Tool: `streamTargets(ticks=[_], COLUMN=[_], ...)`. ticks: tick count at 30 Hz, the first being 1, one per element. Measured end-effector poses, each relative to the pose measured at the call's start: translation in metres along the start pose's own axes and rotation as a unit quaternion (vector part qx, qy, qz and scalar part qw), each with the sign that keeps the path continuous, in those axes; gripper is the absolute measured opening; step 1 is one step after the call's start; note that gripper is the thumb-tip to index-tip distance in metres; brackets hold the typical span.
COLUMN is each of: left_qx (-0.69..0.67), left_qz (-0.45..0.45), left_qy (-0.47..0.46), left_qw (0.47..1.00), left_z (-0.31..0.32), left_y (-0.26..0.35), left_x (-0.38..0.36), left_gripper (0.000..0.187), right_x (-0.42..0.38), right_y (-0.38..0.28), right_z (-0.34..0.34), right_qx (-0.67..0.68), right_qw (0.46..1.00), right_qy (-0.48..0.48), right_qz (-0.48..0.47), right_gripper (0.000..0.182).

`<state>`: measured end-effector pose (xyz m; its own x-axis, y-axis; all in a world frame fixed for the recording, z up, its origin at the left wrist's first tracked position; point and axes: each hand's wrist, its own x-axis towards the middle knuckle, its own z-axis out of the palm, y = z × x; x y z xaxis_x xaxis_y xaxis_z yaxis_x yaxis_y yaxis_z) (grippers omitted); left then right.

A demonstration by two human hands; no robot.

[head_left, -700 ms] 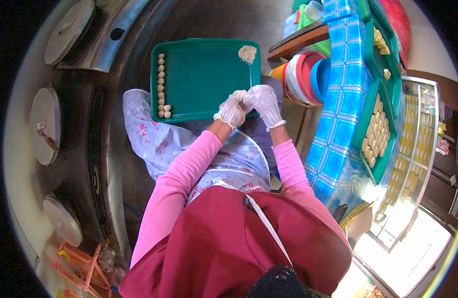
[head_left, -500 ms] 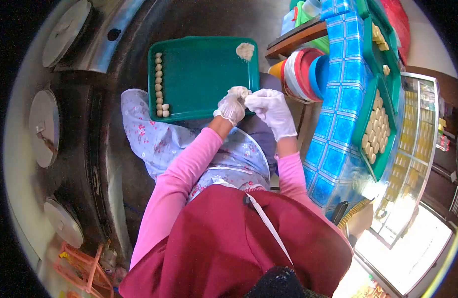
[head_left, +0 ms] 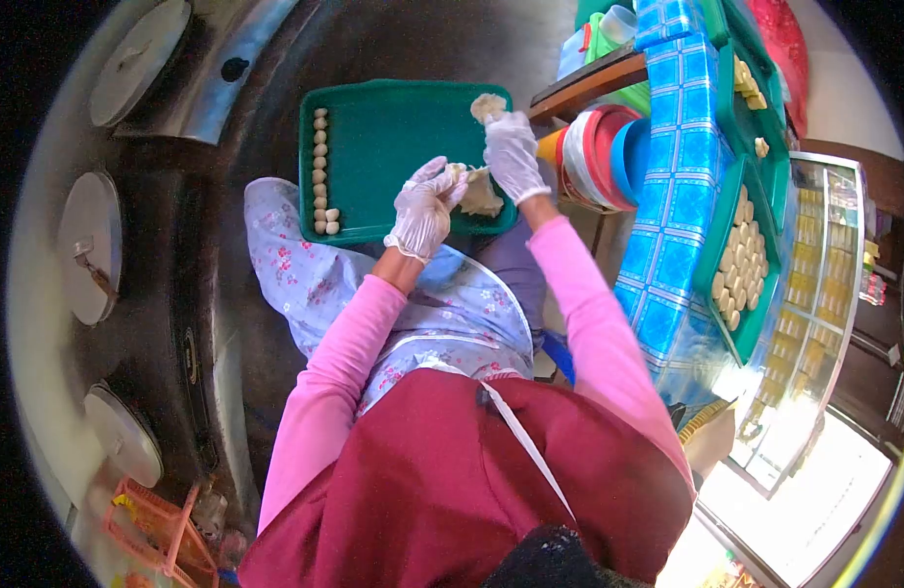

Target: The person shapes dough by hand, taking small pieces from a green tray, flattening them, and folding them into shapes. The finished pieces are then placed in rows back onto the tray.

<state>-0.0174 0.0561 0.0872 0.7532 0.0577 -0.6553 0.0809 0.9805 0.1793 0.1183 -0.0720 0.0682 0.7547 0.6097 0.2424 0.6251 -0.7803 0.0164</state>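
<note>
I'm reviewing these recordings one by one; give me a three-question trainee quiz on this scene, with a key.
1. True or false: the left hand is gloved.
2. Which edge of the green tray do the pale balls line? A) right B) left C) far
3. Which hand is at the pale lump in the tray's far right corner?

Key: 1. True. 2. B. 3. The right hand.

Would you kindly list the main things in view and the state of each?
Tray: partly filled
Dough balls: rounded, lined along the tray's left side
Left hand: gloved, fingers curled beside the dough
Dough: unshaped, irregular
Right hand: gloved, fingers at the pale lump
Pale rounds: shaped, grouped in a side tray
</note>
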Motion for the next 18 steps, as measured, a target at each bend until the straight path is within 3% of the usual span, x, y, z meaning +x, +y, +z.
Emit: streamTargets(ticks=[2, 5, 8, 9, 12, 15, 16, 18], left_qx=[-0.006, -0.035, -0.036, -0.003, 0.034, 0.065, 0.080, 0.137], left_qz=[0.009, 0.007, 0.014, 0.036, 0.072, 0.085, 0.086, 0.093], left_qy=[-0.016, -0.053, -0.072, -0.063, -0.052, -0.019, -0.002, 0.006], left_qw=[1.000, 0.998, 0.997, 0.997, 0.995, 0.994, 0.993, 0.986], left_z=[-0.001, -0.011, -0.016, -0.012, -0.004, -0.004, -0.006, -0.011], left_y=[0.007, 0.014, 0.019, 0.018, 0.019, 0.022, 0.023, 0.025], left_x=[0.002, 0.009, 0.012, 0.012, 0.006, 0.006, 0.009, 0.013], left_gripper=[0.023, 0.024, 0.026, 0.027, 0.027, 0.027, 0.027, 0.026], right_x=[0.011, 0.015, 0.015, 0.016, 0.017, 0.016, 0.015, 0.010], right_y=[-0.008, -0.002, 0.009, 0.004, -0.004, 0.000, 0.004, 0.010], right_z=[0.010, 0.030, 0.056, 0.051, 0.036, 0.029, 0.027, 0.021], right_qx=[-0.149, -0.132, -0.176, -0.159, -0.170, -0.065, 0.062, 0.309], right_qw=[0.989, 0.989, 0.978, 0.983, 0.982, 0.992, 0.994, 0.947], right_qy=[-0.015, 0.028, -0.014, 0.005, -0.056, -0.073, -0.077, -0.086], right_qz=[-0.007, -0.053, -0.109, -0.087, -0.060, -0.075, -0.052, -0.004], right_gripper=[0.017, 0.014, 0.015, 0.012, 0.008, 0.005, 0.008, 0.016])
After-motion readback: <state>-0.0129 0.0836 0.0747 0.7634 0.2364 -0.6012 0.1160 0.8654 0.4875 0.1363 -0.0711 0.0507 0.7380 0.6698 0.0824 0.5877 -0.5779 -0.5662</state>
